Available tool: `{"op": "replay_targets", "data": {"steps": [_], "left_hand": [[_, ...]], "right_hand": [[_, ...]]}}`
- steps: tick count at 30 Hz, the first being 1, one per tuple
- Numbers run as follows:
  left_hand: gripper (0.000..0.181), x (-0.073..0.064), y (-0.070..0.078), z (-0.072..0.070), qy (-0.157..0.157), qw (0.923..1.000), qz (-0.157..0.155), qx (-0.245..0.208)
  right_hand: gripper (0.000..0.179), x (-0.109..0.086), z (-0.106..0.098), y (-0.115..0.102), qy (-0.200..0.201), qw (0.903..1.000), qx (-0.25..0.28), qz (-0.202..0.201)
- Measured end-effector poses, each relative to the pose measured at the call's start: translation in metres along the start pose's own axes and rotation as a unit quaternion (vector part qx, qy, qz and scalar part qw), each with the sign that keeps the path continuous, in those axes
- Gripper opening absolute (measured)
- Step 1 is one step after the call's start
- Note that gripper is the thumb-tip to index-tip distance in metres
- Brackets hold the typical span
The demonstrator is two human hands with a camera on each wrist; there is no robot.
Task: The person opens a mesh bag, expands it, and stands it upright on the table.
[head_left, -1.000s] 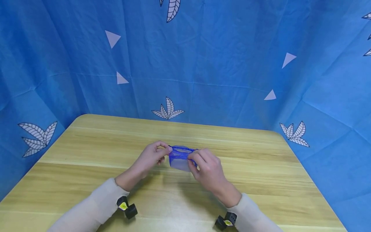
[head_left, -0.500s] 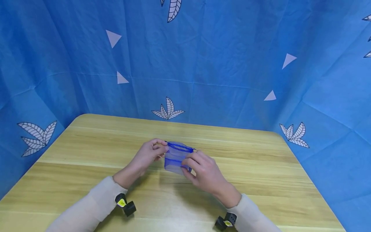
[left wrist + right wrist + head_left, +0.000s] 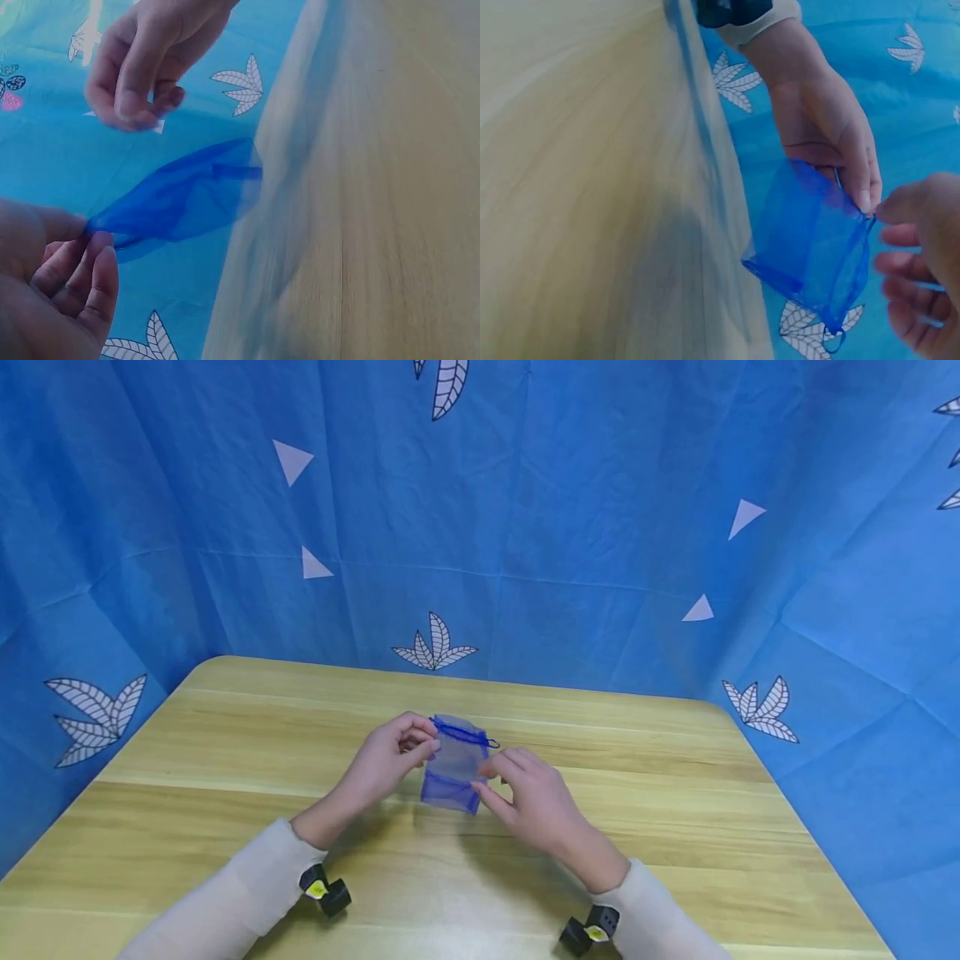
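A small blue mesh drawstring bag (image 3: pixel 459 760) hangs tilted above the table in the head view, flat and see-through. My left hand (image 3: pixel 392 756) pinches it by its upper left corner, by the drawstring edge; the left wrist view shows this thumb-and-finger hold on the gathered bag (image 3: pixel 180 199). My right hand (image 3: pixel 531 797) is at the bag's lower right side, its fingers loosely bent. A gap separates this right hand (image 3: pixel 146 67) from the mesh in the left wrist view. In the right wrist view a drawstring loop (image 3: pixel 834 339) dangles free from the bag's other corner.
The wood-grain table (image 3: pixel 675 793) stretches out around both hands. Behind it and at its sides hangs a blue curtain (image 3: pixel 600 527) with leaf and triangle prints. Black camera mounts (image 3: pixel 324 890) are strapped over the sleeves at the wrists.
The bag has gone from bunched between both hands to spread out to its full length, shifting slightly left. The right hand has come off the top edge and moved lower.
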State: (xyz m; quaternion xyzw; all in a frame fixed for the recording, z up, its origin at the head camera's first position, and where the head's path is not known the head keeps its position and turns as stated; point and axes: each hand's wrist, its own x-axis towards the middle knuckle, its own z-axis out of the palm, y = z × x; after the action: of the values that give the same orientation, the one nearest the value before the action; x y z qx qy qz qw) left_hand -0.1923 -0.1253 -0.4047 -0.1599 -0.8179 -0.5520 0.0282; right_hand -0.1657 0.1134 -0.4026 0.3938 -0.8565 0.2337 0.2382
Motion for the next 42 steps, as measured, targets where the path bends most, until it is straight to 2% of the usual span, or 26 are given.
{"op": "replay_targets", "data": {"steps": [4, 8, 12, 16, 20, 22, 27, 30, 34, 36, 39, 42], "left_hand": [[0.012, -0.002, 0.003, 0.001, 0.002, 0.9981, 0.035, 0.05], [0.012, -0.005, 0.007, 0.003, 0.004, 0.993, 0.067, 0.097], [0.012, -0.008, 0.013, 0.004, 0.004, 0.9892, 0.095, 0.112], [0.014, -0.009, 0.016, 0.005, 0.011, 0.987, 0.114, 0.113], [0.014, -0.011, 0.018, 0.005, 0.018, 0.9869, 0.122, 0.104], [0.014, -0.012, 0.019, 0.005, 0.021, 0.9868, 0.126, 0.1], [0.013, -0.013, 0.019, 0.006, 0.028, 0.9851, 0.142, 0.094], [0.013, -0.013, 0.018, 0.007, 0.032, 0.9849, 0.144, 0.09], [0.016, -0.012, 0.016, 0.006, 0.04, 0.9837, 0.146, 0.098], [0.021, -0.012, 0.015, 0.006, 0.045, 0.9829, 0.145, 0.104], [0.027, -0.01, 0.014, 0.006, 0.061, 0.9802, 0.146, 0.118], [0.031, -0.009, 0.013, 0.004, 0.085, 0.9737, 0.157, 0.142]], "right_hand": [[0.008, 0.001, -0.003, 0.0, -0.036, 0.9969, 0.02, 0.067], [0.008, 0.002, -0.005, 0.002, -0.052, 0.989, 0.038, 0.133], [0.008, 0.003, -0.005, 0.006, -0.054, 0.9786, 0.056, 0.19], [0.011, 0.003, -0.006, 0.011, -0.044, 0.9631, 0.082, 0.252], [0.021, 0.003, -0.007, 0.017, -0.029, 0.9397, 0.13, 0.315], [0.024, 0.004, -0.007, 0.02, -0.03, 0.9251, 0.165, 0.341], [0.028, 0.006, -0.008, 0.023, -0.047, 0.8891, 0.258, 0.375], [0.025, 0.007, -0.008, 0.025, -0.033, 0.8613, 0.325, 0.389], [0.018, 0.008, -0.009, 0.025, 0.012, 0.8243, 0.399, 0.402], [0.014, 0.008, -0.01, 0.025, 0.03, 0.8187, 0.409, 0.402], [0.012, 0.008, -0.01, 0.024, 0.046, 0.824, 0.404, 0.395], [0.012, 0.008, -0.01, 0.023, 0.057, 0.8309, 0.394, 0.389]]}}
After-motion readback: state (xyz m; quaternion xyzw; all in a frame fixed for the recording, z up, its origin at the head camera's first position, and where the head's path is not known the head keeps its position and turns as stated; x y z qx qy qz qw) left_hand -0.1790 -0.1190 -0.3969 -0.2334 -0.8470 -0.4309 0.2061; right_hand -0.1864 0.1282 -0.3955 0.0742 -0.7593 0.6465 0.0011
